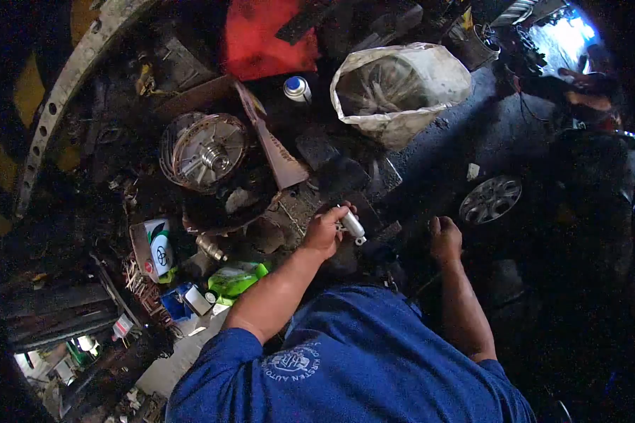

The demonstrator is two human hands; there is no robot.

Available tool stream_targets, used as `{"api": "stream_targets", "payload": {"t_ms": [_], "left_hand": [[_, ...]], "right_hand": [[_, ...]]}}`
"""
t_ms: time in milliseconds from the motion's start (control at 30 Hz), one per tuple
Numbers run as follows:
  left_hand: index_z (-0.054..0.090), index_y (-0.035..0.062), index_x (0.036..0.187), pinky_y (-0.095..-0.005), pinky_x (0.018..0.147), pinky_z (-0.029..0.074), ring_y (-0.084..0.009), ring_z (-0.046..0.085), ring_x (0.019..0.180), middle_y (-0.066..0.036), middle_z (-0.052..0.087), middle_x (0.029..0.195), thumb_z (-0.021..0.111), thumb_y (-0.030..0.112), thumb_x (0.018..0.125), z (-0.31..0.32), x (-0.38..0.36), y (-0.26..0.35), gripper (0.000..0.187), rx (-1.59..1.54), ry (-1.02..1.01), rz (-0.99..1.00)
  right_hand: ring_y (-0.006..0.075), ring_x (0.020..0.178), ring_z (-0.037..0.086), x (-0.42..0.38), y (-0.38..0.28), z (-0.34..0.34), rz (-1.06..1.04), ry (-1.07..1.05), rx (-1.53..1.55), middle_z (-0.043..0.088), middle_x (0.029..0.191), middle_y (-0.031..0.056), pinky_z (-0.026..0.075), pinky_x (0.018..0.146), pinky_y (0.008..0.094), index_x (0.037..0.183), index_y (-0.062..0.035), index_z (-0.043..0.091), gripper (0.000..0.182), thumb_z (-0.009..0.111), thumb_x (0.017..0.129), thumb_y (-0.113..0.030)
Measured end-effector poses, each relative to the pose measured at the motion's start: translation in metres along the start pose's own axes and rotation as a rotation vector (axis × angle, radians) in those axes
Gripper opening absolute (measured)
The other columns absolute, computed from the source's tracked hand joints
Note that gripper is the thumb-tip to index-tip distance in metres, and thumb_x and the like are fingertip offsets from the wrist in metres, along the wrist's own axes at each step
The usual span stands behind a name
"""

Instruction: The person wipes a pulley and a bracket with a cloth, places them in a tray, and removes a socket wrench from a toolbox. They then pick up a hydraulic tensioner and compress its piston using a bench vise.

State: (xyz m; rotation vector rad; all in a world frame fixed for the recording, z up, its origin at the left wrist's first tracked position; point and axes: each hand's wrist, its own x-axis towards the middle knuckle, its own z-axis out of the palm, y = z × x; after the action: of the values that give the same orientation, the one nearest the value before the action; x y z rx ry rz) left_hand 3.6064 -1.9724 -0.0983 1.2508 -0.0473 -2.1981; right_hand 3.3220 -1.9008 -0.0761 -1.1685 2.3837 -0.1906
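Note:
My left hand [322, 234] is closed around a silver metal cylinder [352, 222] with an eyelet at its lower end. The cylinder slants down to the right, and part of it is hidden by my fingers. Off to the right, my right hand [446, 241] hangs over the dark floor with its fingers curled in; whether anything is inside them is hidden. Beyond my left hand lies an open, torn cardboard box [274, 144] with grimy parts around it. A round metal housing with a central shaft [208, 155] rests at that box.
A white sack [441, 77] stands open ahead, near a blue-capped spray can [298, 89] and a red sheet [261, 42]. Green packaging [236, 280], a brass-coloured fitting [210, 247] and a Toyota-marked box [160, 250] lie left. A wheel cover [491, 200] lies right.

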Motion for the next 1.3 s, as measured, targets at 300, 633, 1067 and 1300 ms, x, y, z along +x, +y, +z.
{"api": "stream_targets", "payload": {"t_ms": [300,633,1067,1300], "left_hand": [[0.061,0.0102,0.099,-0.0241,0.060,0.049,-0.0176,0.063,0.084,-0.005,0.066,0.094,0.055,0.025,0.082,0.002,0.004,-0.004,0.023,0.018,0.002,0.070],[0.063,0.0096,0.103,-0.0291,0.069,0.049,-0.0186,0.061,0.087,-0.007,0.065,0.097,0.060,0.020,0.083,-0.012,0.005,-0.007,0.022,-0.010,-0.027,0.021],[0.058,0.0092,0.107,-0.0322,0.075,0.051,-0.0203,0.060,0.087,-0.008,0.063,0.098,0.058,0.022,0.086,-0.005,-0.001,-0.007,0.024,0.001,-0.023,0.040],[0.060,0.0128,0.106,-0.0224,0.058,0.046,-0.0155,0.060,0.083,-0.004,0.064,0.093,0.060,0.024,0.084,-0.007,-0.001,-0.007,0.025,0.080,0.030,0.040]], "right_hand": [[0.0390,0.099,0.059,0.006,0.012,0.008,-0.033,0.019,-0.006,0.062,0.103,0.0254,0.046,0.085,0.0409,0.109,0.0032,0.060,0.040,0.052,0.091,-0.032],[0.0391,0.096,0.060,0.004,0.004,0.001,-0.059,-0.004,0.032,0.063,0.100,0.0246,0.047,0.083,0.0406,0.106,0.0035,0.060,0.041,0.053,0.090,-0.033],[0.0363,0.102,0.059,0.002,-0.011,-0.016,0.064,-0.159,0.110,0.062,0.107,0.0233,0.047,0.088,0.0386,0.110,0.0033,0.060,0.043,0.053,0.090,-0.034],[0.0383,0.101,0.058,-0.001,-0.011,-0.015,0.070,-0.153,0.099,0.062,0.106,0.0238,0.047,0.088,0.0411,0.111,0.0024,0.059,0.042,0.053,0.090,-0.033]]}}
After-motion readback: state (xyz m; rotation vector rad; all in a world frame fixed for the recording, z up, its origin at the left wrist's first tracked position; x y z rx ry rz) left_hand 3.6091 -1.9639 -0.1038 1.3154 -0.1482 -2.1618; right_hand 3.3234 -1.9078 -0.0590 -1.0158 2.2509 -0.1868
